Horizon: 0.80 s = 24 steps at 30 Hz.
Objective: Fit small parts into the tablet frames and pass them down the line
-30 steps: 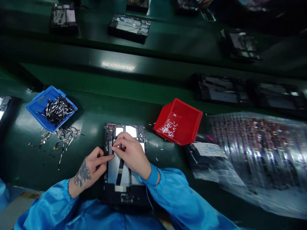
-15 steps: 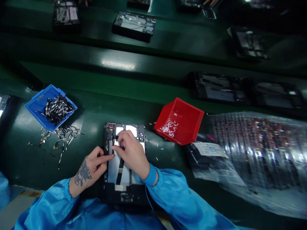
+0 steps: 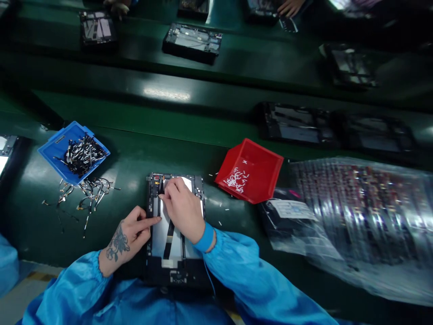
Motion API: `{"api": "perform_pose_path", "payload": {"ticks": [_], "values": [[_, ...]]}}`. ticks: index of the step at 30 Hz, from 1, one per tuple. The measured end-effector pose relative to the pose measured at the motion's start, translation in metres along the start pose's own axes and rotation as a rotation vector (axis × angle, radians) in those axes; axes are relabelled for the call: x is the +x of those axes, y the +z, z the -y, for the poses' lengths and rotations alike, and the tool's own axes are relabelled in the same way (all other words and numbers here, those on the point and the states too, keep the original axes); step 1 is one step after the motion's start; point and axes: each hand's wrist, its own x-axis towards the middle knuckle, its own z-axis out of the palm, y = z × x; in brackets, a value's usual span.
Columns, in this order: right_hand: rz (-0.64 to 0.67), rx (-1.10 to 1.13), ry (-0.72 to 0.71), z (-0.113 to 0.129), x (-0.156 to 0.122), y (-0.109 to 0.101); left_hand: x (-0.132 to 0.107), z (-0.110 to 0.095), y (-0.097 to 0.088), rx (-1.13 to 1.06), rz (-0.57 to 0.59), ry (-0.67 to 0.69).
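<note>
An opened tablet housing [image 3: 176, 273] lies flat on the green belt in front of me, with white sheets and black ribbon strips inside its black frame. My right hand [image 3: 182, 210] is over its upper part, fingertips pinching a thin black strip [image 3: 161, 186] near the top left corner. My left hand [image 3: 133, 232] rests by the housing's left edge, its index finger stretched out and touching the white sheet [image 3: 160, 234]. It holds nothing. The right hand hides part of the upper housing.
A tilted blue bin [image 3: 72, 151] holds black cables, with loose cables [image 3: 88, 196] beside it. A tilted red bin [image 3: 248, 171] holds small white pieces. A plastic-wrapped stack [image 3: 355, 212] lies right. Other housings sit on belts beyond, with a co-worker's hand [image 3: 290, 6] at the top.
My right hand has moved up and left toward the housing's top left corner. My left hand has barely moved. A co-worker's hands now show more at the top edge.
</note>
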Motion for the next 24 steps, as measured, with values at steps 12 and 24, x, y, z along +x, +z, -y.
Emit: {"api": "perform_pose_path", "payload": {"ticks": [12,24], "values": [[0.046,0.140,0.002,-0.013,-0.058,-0.040,-0.060,-0.010,0.054,0.660,0.036,0.448],[-0.163,-0.309,0.913,-0.236,0.061,-0.256,0.128,0.001,0.002,1.078,-0.116,0.195]]}}
